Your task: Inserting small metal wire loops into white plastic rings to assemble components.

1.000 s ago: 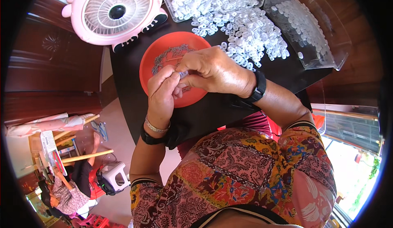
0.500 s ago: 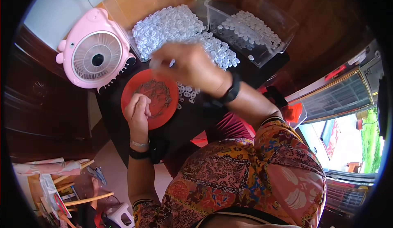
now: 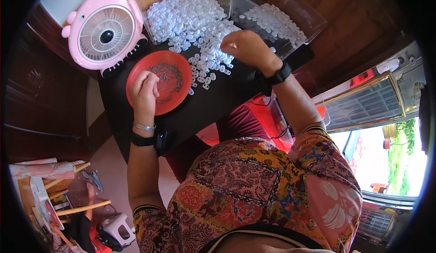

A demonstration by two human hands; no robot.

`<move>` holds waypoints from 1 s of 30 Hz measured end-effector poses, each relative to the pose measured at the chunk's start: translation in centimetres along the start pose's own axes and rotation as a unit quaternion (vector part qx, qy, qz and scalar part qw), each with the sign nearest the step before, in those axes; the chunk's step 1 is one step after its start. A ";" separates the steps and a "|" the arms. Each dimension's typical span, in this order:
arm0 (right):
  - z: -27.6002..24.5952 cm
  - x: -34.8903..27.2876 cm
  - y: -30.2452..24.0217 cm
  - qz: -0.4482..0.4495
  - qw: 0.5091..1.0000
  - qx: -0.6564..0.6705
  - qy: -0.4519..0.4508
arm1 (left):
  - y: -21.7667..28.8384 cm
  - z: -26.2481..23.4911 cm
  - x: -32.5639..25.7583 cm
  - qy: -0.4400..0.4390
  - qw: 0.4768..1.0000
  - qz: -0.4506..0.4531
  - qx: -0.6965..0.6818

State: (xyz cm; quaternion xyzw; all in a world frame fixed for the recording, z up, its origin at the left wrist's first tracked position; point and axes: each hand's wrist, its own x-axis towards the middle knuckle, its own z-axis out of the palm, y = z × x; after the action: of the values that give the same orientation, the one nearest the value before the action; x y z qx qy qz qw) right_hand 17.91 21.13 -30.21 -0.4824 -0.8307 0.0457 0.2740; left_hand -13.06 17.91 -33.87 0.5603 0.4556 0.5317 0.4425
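Reaching further now, the right hand [image 3: 247, 49] has crossed to the heap of small white plastic pieces [image 3: 200, 24] on the black table [image 3: 213, 98], fingers curled, seemingly pinching one. Left hand [image 3: 144, 89] rests loosely closed over the round red dish [image 3: 160, 81] of thin metal bits, beside a pink fan [image 3: 104, 28].

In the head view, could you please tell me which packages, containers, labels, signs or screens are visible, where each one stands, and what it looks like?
Clear plastic bin: far right of the black table, rectangular, see-through, some small white plastic pieces inside.
Second clear tray: left of that bin, beside the pink fan, heaped with white pieces that spill onto the table.
Red round plate: under the left hand, holding small thin metal bits.
No label, sign or screen shows clearly.
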 end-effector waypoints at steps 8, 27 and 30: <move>3.0 -3.9 -0.1 0.063 0.992 -0.001 -0.110 | -0.1 0.3 -0.3 -0.016 1.000 -0.003 -0.012; 7.6 7.2 -9.3 -0.075 0.940 0.307 -0.130 | -0.3 -0.5 0.3 -0.054 0.993 -0.077 -0.064; 8.5 7.9 -9.9 -0.176 0.954 0.234 -0.066 | -0.5 -1.4 0.5 -0.060 0.982 -0.128 -0.127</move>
State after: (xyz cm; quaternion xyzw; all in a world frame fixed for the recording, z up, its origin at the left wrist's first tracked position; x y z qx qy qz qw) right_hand 2.98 23.99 -30.81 -0.2465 -0.8848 0.2215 0.3275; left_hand -14.50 18.56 -34.22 0.4677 0.4246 0.4896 0.6011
